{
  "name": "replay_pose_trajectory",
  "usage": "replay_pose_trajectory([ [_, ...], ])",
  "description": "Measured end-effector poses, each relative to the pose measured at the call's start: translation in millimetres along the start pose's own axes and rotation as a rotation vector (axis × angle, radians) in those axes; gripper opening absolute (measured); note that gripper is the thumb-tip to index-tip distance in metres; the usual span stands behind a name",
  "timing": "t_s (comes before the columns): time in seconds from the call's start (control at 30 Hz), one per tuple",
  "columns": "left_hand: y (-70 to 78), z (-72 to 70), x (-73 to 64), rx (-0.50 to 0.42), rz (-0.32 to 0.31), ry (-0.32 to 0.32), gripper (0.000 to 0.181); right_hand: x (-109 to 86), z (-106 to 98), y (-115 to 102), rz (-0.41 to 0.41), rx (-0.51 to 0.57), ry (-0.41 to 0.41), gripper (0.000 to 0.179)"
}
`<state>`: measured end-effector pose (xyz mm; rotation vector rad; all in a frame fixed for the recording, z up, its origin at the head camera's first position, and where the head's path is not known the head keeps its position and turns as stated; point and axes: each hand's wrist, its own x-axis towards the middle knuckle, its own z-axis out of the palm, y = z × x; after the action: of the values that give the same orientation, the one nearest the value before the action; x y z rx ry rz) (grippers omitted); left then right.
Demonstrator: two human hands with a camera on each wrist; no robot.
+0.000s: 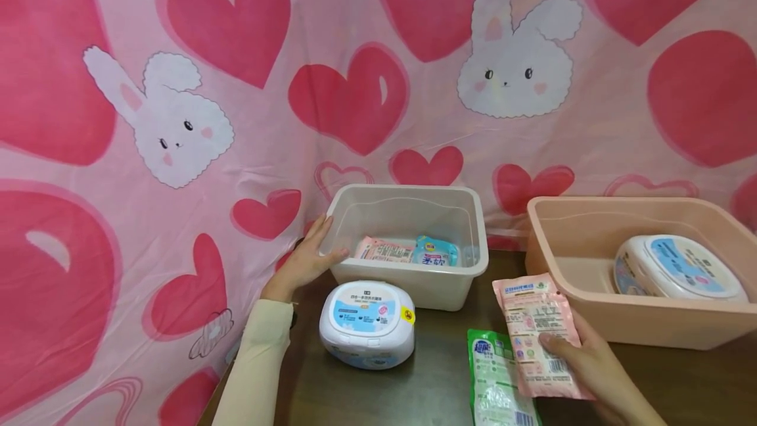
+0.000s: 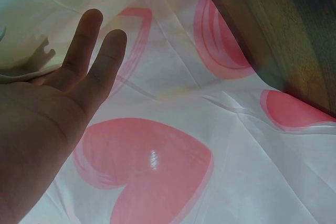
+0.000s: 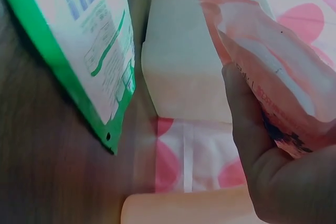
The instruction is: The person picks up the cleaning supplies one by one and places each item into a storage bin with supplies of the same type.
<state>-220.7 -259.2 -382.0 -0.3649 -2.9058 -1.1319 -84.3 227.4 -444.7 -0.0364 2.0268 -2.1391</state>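
My left hand (image 1: 307, 261) rests against the left side of a white plastic basin (image 1: 408, 284), fingers fairly straight along its edge; two extended fingers (image 2: 97, 64) show in the left wrist view. Inside the basin lie a pink packet (image 1: 386, 250) and a blue packet (image 1: 436, 252). With thumb in front, my right hand (image 1: 582, 357) holds a pink printed pouch (image 1: 535, 327) before the peach basin (image 1: 639, 317). Its opposite fingers are hidden. Close by is a green and white pouch (image 1: 499, 380), partly overlapped by the pink one in the head view.
A white lidded tub (image 1: 368, 326) with a blue label stands in front of the white basin. A similar tub (image 1: 680, 268) sits inside the peach basin. Behind the dark wooden table (image 1: 414, 393) hangs a pink cloth (image 1: 343, 12) with hearts and rabbits.
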Motion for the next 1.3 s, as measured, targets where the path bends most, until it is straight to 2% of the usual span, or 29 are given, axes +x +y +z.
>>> replay_pose_trajectory([
  [0.2,-0.8,0.5,0.4,-0.011,0.012,0.005,0.098,8.6,13.4,-2.1,-0.054,0.009,0.050,0.054],
  [0.37,-0.6,0.2,-0.6,-0.006,0.009,0.002,0.099,12.9,19.9,-3.5,-0.054,-0.008,0.065,0.061],
  [0.57,0.1,0.1,-1.7,-0.006,0.017,0.005,0.098,12.7,25.3,-12.0,-0.058,-0.064,0.035,0.053],
  [0.7,0.5,-0.3,-1.6,-0.007,0.018,0.004,0.098,11.7,25.1,-25.8,-0.065,-0.071,0.012,0.060],
  [0.8,0.5,-0.3,-1.1,-0.007,0.019,0.004,0.098,13.8,20.0,-38.5,-0.078,-0.050,-0.005,0.059],
  [1.03,1.4,-0.1,-1.0,-0.004,0.014,0.004,0.099,24.0,6.4,-64.1,-0.136,0.095,-0.046,0.037],
  [1.13,1.8,-0.1,-1.3,0.009,0.015,0.003,0.099,27.7,6.1,-73.7,-0.156,0.108,-0.069,0.039],
  [1.23,1.8,0.2,-1.7,0.014,0.017,0.006,0.098,33.3,9.0,-82.8,-0.131,0.110,-0.067,0.044],
  [1.3,0.9,0.6,-1.6,0.014,0.017,0.007,0.098,38.9,11.6,-88.4,-0.099,0.158,-0.076,0.047],
])
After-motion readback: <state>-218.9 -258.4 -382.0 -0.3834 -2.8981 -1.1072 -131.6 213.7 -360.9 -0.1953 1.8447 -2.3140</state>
